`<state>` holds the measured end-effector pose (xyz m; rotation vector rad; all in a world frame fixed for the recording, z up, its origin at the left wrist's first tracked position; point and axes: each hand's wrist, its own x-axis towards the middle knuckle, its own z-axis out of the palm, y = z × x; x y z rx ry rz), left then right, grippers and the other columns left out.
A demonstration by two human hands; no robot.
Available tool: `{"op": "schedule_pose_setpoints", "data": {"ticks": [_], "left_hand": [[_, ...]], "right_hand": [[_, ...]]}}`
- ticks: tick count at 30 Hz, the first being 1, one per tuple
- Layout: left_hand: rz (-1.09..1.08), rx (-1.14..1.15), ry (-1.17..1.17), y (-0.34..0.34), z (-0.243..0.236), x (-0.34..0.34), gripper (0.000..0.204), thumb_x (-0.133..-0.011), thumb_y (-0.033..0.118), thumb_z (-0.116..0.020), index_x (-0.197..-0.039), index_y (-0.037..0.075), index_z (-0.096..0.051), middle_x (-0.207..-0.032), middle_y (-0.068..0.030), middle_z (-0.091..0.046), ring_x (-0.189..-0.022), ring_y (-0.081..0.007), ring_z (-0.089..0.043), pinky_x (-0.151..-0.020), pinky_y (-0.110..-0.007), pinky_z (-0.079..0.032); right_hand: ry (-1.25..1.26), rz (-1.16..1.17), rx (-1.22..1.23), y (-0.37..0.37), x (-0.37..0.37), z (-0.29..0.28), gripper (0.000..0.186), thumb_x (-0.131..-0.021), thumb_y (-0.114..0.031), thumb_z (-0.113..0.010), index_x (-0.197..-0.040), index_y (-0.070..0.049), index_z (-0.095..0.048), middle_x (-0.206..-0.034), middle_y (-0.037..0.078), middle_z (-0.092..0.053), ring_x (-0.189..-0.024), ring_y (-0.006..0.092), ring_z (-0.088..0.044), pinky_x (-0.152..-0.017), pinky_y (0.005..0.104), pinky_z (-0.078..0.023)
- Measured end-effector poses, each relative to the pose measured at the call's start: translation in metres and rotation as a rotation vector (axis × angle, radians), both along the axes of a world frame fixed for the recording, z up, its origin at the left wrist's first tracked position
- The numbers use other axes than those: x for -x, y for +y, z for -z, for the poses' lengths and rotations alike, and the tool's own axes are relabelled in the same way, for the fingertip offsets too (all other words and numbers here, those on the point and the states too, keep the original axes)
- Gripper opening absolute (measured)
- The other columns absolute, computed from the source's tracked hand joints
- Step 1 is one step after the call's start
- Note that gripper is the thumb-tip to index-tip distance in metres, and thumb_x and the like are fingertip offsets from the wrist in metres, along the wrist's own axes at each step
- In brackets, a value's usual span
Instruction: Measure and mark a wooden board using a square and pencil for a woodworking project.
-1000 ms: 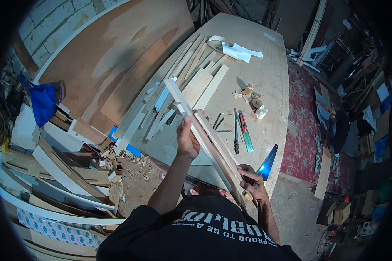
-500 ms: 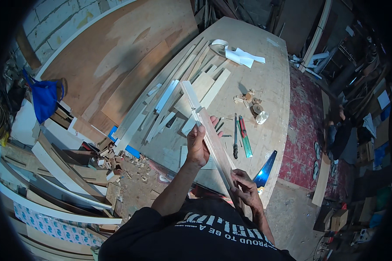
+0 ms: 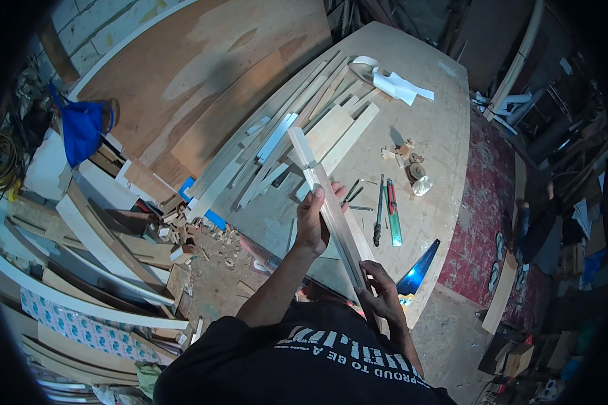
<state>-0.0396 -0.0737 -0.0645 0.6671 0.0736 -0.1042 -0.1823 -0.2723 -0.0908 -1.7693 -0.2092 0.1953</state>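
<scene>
A bundle of pale wooden strips slants from above the bench to my body. My left hand is closed around its middle, fingertips showing past the far side. Lower down, my right hand pinches the same strips, which lie close along each other. Beyond them on the plywood bench top lie loose battens, small wood offcuts, a roll in crumpled wrapping, slim dark tools and a green-and-red tool. A handsaw with a blue blade lies right of my right hand.
A large plywood sheet stands at upper left beside a blue bag. Curved white boards and scraps fill the lower left. At right, a person in dark clothing is by a long board on the red floor.
The two strips, apart a second ago, have come together in my hands. My left hand has moved rightward with them, and the view has shifted slightly.
</scene>
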Motion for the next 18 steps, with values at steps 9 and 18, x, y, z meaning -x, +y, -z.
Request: {"op": "schedule_pose_setpoints", "data": {"ticks": [9, 18], "left_hand": [[-0.229, -0.337, 0.633, 0.048, 0.139, -0.018, 0.063, -0.085, 0.043, -0.073, -0.125, 0.001, -0.050, -0.113, -0.0116, -0.059, -0.110, -0.0249, -0.058, -0.086, -0.043, -0.052], [-0.355, -0.974, 0.927, 0.100, 0.303, -0.042, 0.096, -0.065, 0.056, -0.080, -0.129, -0.004, -0.041, -0.122, -0.0275, -0.057, -0.115, -0.0381, -0.058, -0.096, -0.046, -0.048]], "right_hand": [[0.237, 0.254, -0.055, -0.026, -0.001, 0.029, 0.044, -0.085, 0.007, -0.064, -0.127, -0.002, -0.056, -0.127, 0.008, -0.053, -0.114, 0.0167, -0.054, -0.095, 0.0289, -0.047], [-0.125, 0.291, 0.449, -0.071, -0.027, 0.151, 0.055, -0.065, 0.000, -0.069, -0.118, -0.001, -0.053, -0.111, 0.014, -0.049, -0.101, 0.0295, -0.047, -0.087, 0.0366, -0.045]]}}
